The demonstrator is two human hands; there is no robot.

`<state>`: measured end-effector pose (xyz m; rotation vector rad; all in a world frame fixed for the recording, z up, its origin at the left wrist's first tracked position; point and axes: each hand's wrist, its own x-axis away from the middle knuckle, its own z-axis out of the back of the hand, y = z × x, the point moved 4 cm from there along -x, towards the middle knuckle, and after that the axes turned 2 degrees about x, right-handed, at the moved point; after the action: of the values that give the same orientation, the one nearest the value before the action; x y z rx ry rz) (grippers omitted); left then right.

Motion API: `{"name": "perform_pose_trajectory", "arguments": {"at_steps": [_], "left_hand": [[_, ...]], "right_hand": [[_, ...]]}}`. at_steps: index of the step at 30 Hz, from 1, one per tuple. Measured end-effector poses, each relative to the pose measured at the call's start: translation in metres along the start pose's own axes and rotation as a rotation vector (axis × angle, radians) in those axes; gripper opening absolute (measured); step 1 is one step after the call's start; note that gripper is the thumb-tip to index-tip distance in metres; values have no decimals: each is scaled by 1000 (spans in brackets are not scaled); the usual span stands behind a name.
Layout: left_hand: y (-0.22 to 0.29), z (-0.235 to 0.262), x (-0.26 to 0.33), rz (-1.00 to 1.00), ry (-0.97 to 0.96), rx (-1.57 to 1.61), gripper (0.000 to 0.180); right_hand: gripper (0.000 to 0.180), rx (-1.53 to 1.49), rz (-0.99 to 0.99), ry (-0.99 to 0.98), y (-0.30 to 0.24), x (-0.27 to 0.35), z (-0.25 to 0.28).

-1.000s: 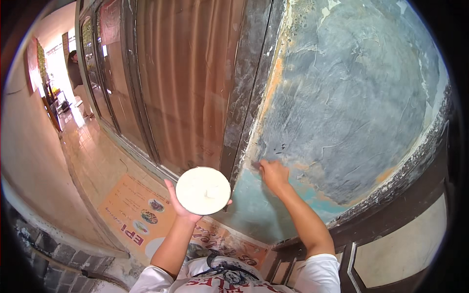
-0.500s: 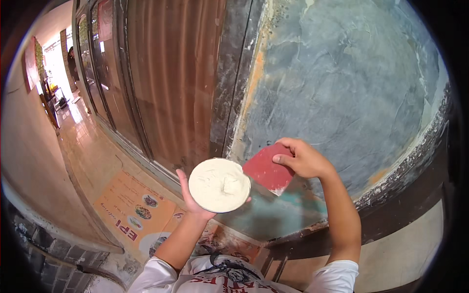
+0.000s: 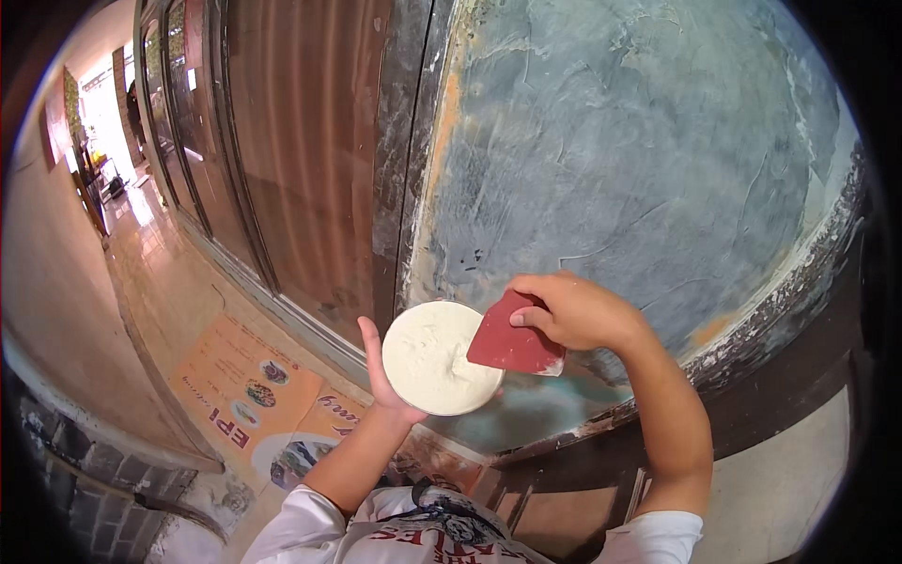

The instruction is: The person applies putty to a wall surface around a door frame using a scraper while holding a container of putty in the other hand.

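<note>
My left hand (image 3: 387,381) holds up a round bowl from below, thumb along its left side and fingertips just showing at the right rim. Smooth off-white putty (image 3: 427,350) fills the bowl, with a scooped dent right of its middle. Between thumb and fingers my right hand (image 3: 573,315) grips a flat red putty scraper (image 3: 512,338). The scraper's left corner is over the right part of the putty; whether it touches I cannot tell. White residue clings to its lower right corner.
Ahead on the right rises a grey-blue wall (image 3: 601,160) with patchy skim marks. Left of it stands a dark-framed glass door (image 3: 305,141) with a brown curtain. An orange printed banner (image 3: 225,376) lies on the floor, and grey blocks (image 3: 89,503) are at lower left.
The bowl and my left hand have shifted slightly right in the picture. The scraper has tilted, its lower edge now nearer level, and overlaps the putty more. The wall and door have slid left.
</note>
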<state>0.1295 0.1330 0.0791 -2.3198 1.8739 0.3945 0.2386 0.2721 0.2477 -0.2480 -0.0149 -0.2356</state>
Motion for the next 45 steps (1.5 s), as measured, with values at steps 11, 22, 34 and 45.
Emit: {"name": "perform_pose_trajectory", "arguments": {"at_steps": [11,22,34,45], "left_hand": [[-43,-4,5,-3,-23,-110,117],[-60,1,10,-47,-86,17,122],[-42,31,5,-79,-104,76,120],[39,82,53,-234,165,-50,112]], "right_hand": [[26,102,-90,-23,12,23,10],[22,54,38,96,20,34,12],[20,102,128,433,10,18,6],[18,270,-64,363,43,-113,-129]]}}
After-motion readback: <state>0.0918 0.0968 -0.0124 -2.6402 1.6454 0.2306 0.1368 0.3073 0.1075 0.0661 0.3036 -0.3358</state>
